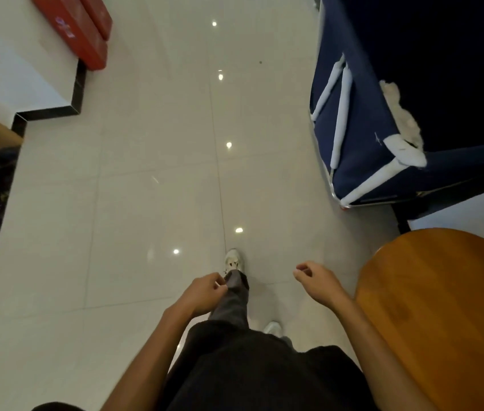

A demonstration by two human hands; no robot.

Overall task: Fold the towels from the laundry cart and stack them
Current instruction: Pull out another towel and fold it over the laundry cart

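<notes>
A navy fabric laundry cart [362, 134] with white trim stands at the upper right. A bit of pale towel [403, 117] shows over its near rim; the dark inside hides the rest. My left hand [205, 293] hangs in front of my leg, fingers loosely curled, holding nothing that I can make out. My right hand [317, 281] hovers beside the wooden table, fingers loosely curled and empty. Both hands are well short of the cart.
A rounded wooden table [442, 307] sits at the lower right, close to my right arm. Glossy pale floor tiles [145, 173] stretch ahead. A red box [77, 28] hangs on the white wall at upper left, above black skirting [45, 114]. My white shoe [234, 259] steps forward.
</notes>
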